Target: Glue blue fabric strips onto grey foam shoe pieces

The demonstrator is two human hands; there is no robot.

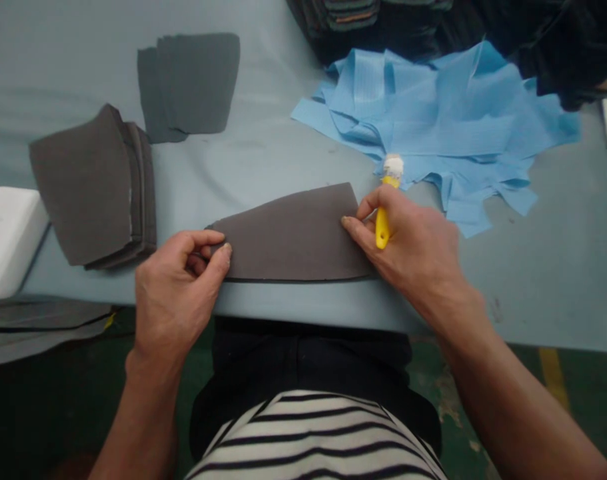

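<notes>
A dark grey-brown sheet [293, 237], maybe fabric or foam, lies flat near the table's front edge, its left end narrower than its right. My left hand [178, 280] pinches the left end between thumb and fingers. At the right end, the thumb and index finger of my right hand [408, 240] close on the sheet's edge. Tucked in that same right hand is a small brush with a yellow handle [382, 227] and pale bristles, which point away from me. My palm and fingers hide part of the handle.
Left of the sheet stands a stack of brown-grey pieces [90, 190] beside a white block [10, 240]. Thin grey pieces [198, 83] lie farther back. Blue strips [433, 120] are heaped at the back right, before dark stacked material [408, 30]. The table edge [313, 320] runs close to my body.
</notes>
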